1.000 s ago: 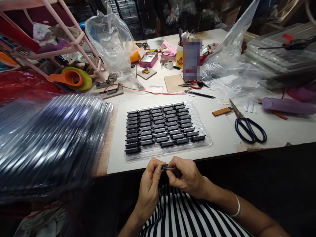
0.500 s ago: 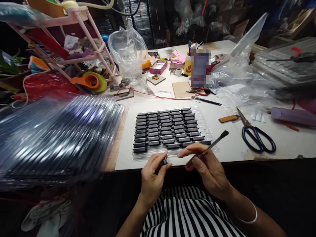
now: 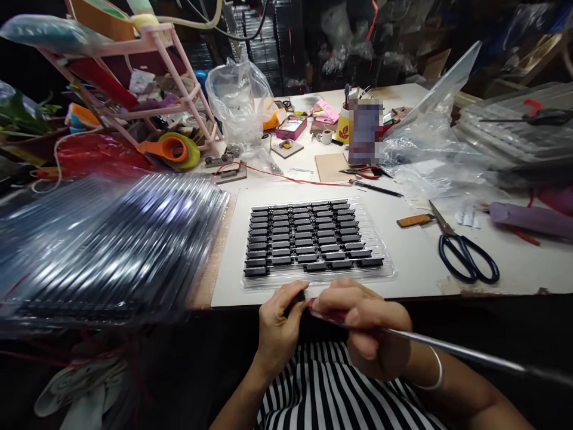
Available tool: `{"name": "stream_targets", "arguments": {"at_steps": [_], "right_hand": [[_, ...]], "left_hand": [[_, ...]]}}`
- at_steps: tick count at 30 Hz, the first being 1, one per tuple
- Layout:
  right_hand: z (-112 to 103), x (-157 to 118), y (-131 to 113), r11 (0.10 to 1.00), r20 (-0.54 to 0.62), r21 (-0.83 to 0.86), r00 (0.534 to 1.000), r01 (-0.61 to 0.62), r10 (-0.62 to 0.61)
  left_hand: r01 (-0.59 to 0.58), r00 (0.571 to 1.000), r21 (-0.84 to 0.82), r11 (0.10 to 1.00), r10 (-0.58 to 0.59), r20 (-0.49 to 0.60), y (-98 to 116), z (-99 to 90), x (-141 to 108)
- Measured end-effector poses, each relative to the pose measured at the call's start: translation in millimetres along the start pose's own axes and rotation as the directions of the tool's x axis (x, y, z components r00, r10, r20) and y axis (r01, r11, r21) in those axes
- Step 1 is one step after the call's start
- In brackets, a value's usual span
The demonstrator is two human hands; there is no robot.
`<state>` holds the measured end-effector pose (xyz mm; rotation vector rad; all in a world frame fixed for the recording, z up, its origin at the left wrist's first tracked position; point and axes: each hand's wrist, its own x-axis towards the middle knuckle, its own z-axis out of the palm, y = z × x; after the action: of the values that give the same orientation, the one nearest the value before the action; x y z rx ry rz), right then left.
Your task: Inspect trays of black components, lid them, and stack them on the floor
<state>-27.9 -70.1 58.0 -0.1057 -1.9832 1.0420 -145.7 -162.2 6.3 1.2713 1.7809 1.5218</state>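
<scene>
Between the thumb and fingers of my left hand (image 3: 280,322) is a small black connector (image 3: 301,295), partly hidden by the fingertips. My right hand (image 3: 371,325) grips a thin brush (image 3: 452,346) with a red handle, a long metal shaft and a dark, blurred tip pointing to the lower right. The handle end lies close to the connector; whether they touch I cannot tell. Just beyond both hands, a clear plastic tray (image 3: 385,273) holds rows of similar black connectors, with a gap in the nearest row.
Stacked clear plastic trays (image 3: 116,251) fill the left side. Dark-handled scissors (image 3: 465,257) and an orange-brown cutter blade (image 3: 414,221) lie at right. Farther back are pliers (image 3: 369,172), a black pen (image 3: 376,188), a pink rack (image 3: 179,83) and plastic bags (image 3: 239,95).
My right hand has turned the brush, so its dark tip swings from up and away to the lower right. Its red handle is now beside the connector in my left hand.
</scene>
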Motion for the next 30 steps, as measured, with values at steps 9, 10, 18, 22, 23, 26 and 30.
{"name": "stream_targets", "arguments": {"at_steps": [9,10,18,22,23,26,30], "right_hand": [[-9.0,-7.3,0.1,0.990,-0.158,0.075,0.979,-0.121,0.132],[-10.6,-11.1,1.2,0.983,-0.187,0.093,0.967,-0.158,0.173],[-43.2,-41.3,8.8,0.832,-0.270,0.069,0.793,-0.550,0.547],[-77.3,-59.4,2.9,0.586,-0.288,-0.025,0.567,-0.810,0.772],[-83.8,-65.2,2.2,0.547,-0.298,-0.058,0.538,-0.835,0.789],[-92.6,-82.2,3.9,0.505,-0.330,-0.165,0.530,-0.847,0.782],[-84.5,-92.0,8.7,0.517,-0.329,-0.317,0.604,-0.795,0.726]], "left_hand": [[-0.066,0.987,0.061,0.996,0.075,-0.146,-10.6,-12.1,2.5],[-0.099,0.972,0.098,0.990,0.117,-0.202,-12.1,-14.7,6.5],[-0.192,0.933,0.562,0.805,0.328,-0.151,-22.9,-23.0,32.6],[-0.138,0.932,0.692,0.708,0.329,-0.150,-29.0,-27.1,32.5],[-0.125,0.928,0.696,0.707,0.331,-0.169,-28.0,-28.9,32.6],[-0.127,0.912,0.674,0.728,0.352,-0.209,-20.0,-34.1,33.3],[-0.127,0.913,0.645,0.754,0.343,-0.221,-15.3,-39.2,34.3]]}}
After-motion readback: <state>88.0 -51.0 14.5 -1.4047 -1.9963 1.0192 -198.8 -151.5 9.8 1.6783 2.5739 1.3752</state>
